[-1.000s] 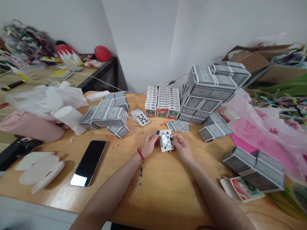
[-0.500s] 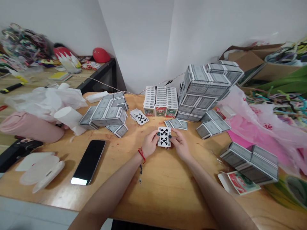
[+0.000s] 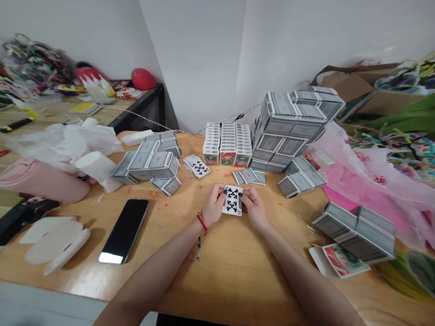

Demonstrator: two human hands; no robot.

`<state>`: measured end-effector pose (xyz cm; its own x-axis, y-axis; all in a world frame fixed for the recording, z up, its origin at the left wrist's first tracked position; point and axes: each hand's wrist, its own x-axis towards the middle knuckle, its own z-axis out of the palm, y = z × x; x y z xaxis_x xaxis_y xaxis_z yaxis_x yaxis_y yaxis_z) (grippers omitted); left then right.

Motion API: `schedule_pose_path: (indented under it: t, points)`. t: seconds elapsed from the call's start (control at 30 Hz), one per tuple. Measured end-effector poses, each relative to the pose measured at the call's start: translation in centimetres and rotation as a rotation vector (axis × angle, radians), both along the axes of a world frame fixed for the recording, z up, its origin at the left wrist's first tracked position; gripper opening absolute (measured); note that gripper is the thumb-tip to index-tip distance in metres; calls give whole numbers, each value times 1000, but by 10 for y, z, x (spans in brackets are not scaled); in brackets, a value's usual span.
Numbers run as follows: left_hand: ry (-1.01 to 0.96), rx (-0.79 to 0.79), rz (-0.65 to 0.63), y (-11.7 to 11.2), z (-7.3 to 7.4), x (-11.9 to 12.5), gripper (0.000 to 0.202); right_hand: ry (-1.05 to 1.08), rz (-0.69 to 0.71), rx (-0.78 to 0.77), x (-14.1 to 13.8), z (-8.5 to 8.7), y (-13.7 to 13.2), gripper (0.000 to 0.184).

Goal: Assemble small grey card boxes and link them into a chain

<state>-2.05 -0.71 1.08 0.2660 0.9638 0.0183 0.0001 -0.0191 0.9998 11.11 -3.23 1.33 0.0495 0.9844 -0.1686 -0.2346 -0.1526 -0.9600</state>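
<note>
A ten of clubs playing card (image 3: 233, 200) faces up between my two hands, low over the middle of the table. My left hand (image 3: 215, 203) pinches its left edge with the thumb on the face, and a red string bracelet circles that wrist. On the card's right edge, my right hand (image 3: 253, 206) grips it the same way, fingers tucked behind. Whether more cards lie under the top one cannot be made out. Just beyond my hands, a few face-down cards (image 3: 249, 175) lie spread. A small face-up pile of cards (image 3: 197, 165) sits farther left.
Card boxes (image 3: 227, 140) stand in rows at the back, beside a tall stack of grey-patterned blocks (image 3: 292, 120). More blocks (image 3: 154, 160) are piled left. A phone (image 3: 125, 231) lies front left. An opened card box (image 3: 343, 259) and blocks (image 3: 356, 226) sit at right.
Both hands have come slightly nearer to me with the card, which is now tilted a little. The piles and boxes around have stayed put.
</note>
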Motion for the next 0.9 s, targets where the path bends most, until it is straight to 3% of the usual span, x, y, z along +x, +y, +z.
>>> schedule_pose_path:
  t: [0.27,0.9]
  points:
    - [-3,-73,109,-6,1,7,12,-13,-45,7,-4,-1,-3,13]
    - [-72,-105,54,-8,9,8,11,-36,-71,45,-2,-6,-2,14]
